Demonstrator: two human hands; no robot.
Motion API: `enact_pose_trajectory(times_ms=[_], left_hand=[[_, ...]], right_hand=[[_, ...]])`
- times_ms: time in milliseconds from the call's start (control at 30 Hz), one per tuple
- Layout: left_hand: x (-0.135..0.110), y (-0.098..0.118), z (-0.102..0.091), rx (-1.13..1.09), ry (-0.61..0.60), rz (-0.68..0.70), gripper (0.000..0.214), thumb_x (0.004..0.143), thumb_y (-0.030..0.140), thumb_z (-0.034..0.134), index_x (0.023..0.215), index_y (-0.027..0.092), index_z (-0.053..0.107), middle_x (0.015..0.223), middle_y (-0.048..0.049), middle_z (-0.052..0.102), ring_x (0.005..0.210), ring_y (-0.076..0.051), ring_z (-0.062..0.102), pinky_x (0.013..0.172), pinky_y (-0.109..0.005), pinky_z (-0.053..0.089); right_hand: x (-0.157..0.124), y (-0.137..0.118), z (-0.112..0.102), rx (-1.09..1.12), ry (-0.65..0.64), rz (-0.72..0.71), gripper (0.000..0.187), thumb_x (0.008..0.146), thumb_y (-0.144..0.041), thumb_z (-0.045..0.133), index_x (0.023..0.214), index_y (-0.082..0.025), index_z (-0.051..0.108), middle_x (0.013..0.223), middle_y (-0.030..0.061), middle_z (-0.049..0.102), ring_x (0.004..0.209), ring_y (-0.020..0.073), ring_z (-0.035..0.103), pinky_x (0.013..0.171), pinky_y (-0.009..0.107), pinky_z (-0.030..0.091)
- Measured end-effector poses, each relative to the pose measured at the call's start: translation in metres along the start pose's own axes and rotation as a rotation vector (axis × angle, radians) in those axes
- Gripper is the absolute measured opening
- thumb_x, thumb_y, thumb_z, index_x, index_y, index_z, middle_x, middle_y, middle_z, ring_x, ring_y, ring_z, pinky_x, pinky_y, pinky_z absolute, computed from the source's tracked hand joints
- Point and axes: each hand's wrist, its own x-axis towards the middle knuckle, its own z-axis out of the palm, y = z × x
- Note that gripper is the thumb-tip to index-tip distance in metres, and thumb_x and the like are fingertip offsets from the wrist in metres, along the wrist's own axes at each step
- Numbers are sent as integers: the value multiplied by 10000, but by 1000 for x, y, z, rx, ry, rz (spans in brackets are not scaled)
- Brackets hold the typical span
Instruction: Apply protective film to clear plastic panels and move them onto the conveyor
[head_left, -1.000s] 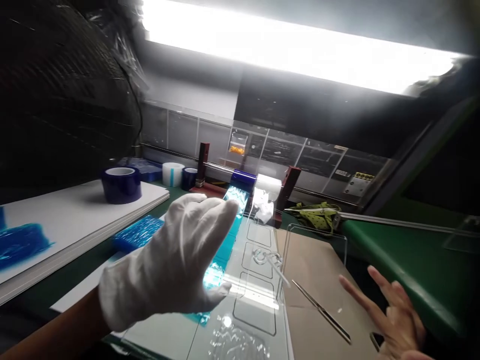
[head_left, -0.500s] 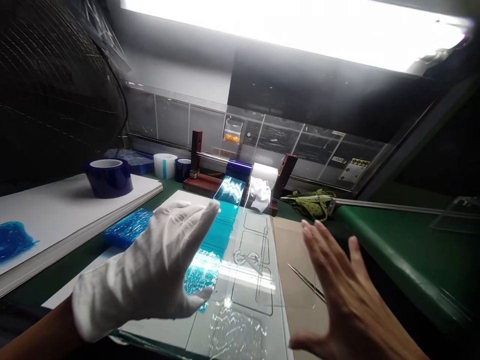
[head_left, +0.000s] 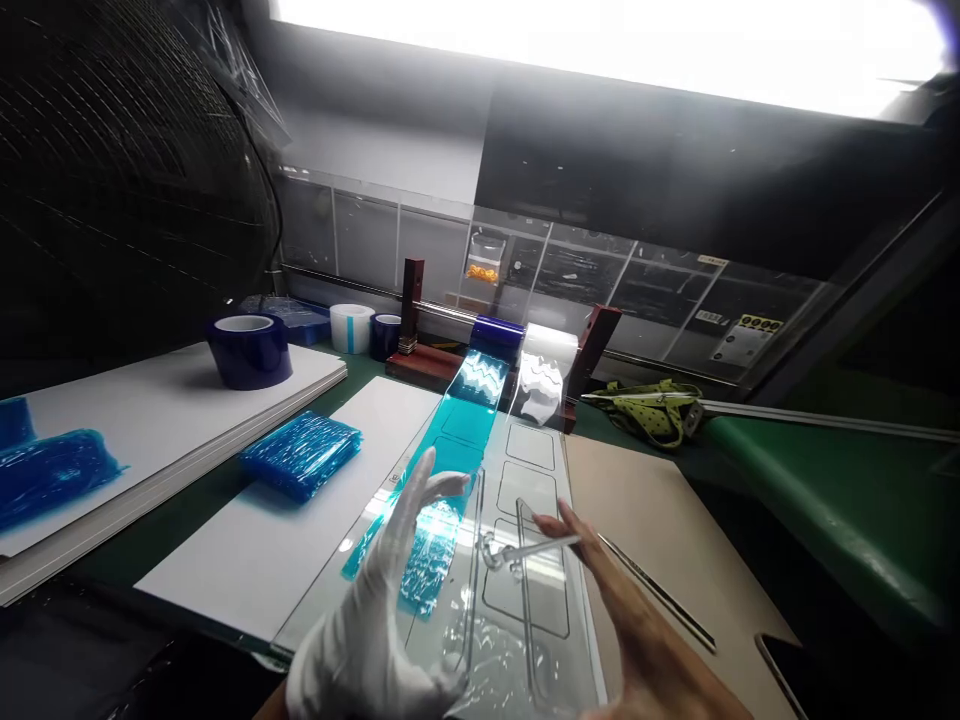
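A clear plastic frame-like piece (head_left: 528,600), with long bars and a knobbly middle, is between my two hands above the outlined sheet. My left hand (head_left: 375,610), in a white glove, curves in a C along its left bar, fingertips near the upper end and thumb near the lower. My bare right hand (head_left: 637,625) has its fingertips at the piece's right side, by a short clear rod (head_left: 551,546); its thumb is mostly out of view. Beneath lie a teal film strip (head_left: 456,425) and a transparent sheet (head_left: 536,450) with rounded outlines.
A wooden stand (head_left: 427,367) carries a blue film roll (head_left: 499,335) and a white roll (head_left: 551,345). Blue film pads (head_left: 300,455) lie at left near a large blue tape roll (head_left: 249,352). Tweezers (head_left: 660,592) rest on brown board (head_left: 637,480); a dark phone-like edge (head_left: 780,670) shows lower right.
Both hands have come down and inward to the clear piece, which now looks larger and nearer. The view has shifted, showing more of the blue pads and tweezers.
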Motion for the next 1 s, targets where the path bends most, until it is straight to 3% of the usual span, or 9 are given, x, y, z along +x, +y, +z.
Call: enact_pose_trajectory(times_ms=[100,233,333,433,567,700,800,867,1000], left_hand=[[11,-8,-13,38,-210,18,1004,632,406,544,1486,168,74,1445,-153,393,1298,-312,427,1011,-504,475],[36,-5,-25,431,-518,119,946,551,405,644,1409,157,330,1245,-191,534,1018,-364,574,788,-540,536],[41,9,-3,767,-588,190,803,477,330,662,1220,52,535,1069,-237,584,899,-428,576,724,-648,477],[30,17,21,953,-607,281,740,461,277,681,1148,17,587,1151,-291,557,1062,-534,492,850,-758,360],[7,8,19,725,-569,148,812,544,330,644,1289,58,474,1147,-250,569,996,-459,558,776,-659,470],[-20,-3,13,232,-408,-47,1102,547,385,666,1479,202,106,1324,-164,505,1128,-346,551,868,-484,542],[-32,-6,18,137,-380,-36,1186,517,372,691,1495,240,35,1344,-132,512,1201,-346,521,873,-460,561],[-34,-9,18,137,-404,-24,1176,515,380,687,1500,242,59,1350,-132,514,1211,-365,514,887,-479,556],[-34,-25,17,89,-458,97,1097,571,403,676,1497,282,102,1311,-92,562,1136,-316,579,912,-426,546]], right_hand=[[-7,-1,-19,-223,21,45,1228,691,-644,653,1507,-170,-132,1467,195,404,1347,422,356,1069,730,195],[-4,-18,-38,-572,68,-13,1254,621,-600,713,1526,-153,-31,1311,192,574,1187,447,527,1075,768,28],[5,-29,-31,-711,62,-75,1241,616,-645,682,1528,-130,16,1322,216,563,1130,467,553,1071,757,-69],[6,-26,-19,-717,12,-71,1217,639,-649,657,1525,-114,18,1361,236,521,1139,483,541,1060,765,-80],[-13,-5,-17,-508,-27,21,1200,662,-572,683,1525,-163,-44,1374,208,515,1190,474,517,1038,802,10],[-32,7,-13,-133,-95,65,1222,697,-585,679,1500,-224,-167,1433,158,465,1333,441,362,1029,703,319],[-39,9,-6,-58,-103,75,1265,678,-633,694,1487,-246,-199,1449,155,449,1333,420,361,1058,657,317],[-42,12,-4,-86,-75,82,1248,660,-667,685,1506,-256,-134,1457,152,438,1315,421,395,1069,663,285],[-52,23,-7,-93,-110,126,1063,659,-651,677,1517,-300,159,1370,106,550,1268,418,469,1029,630,372]])
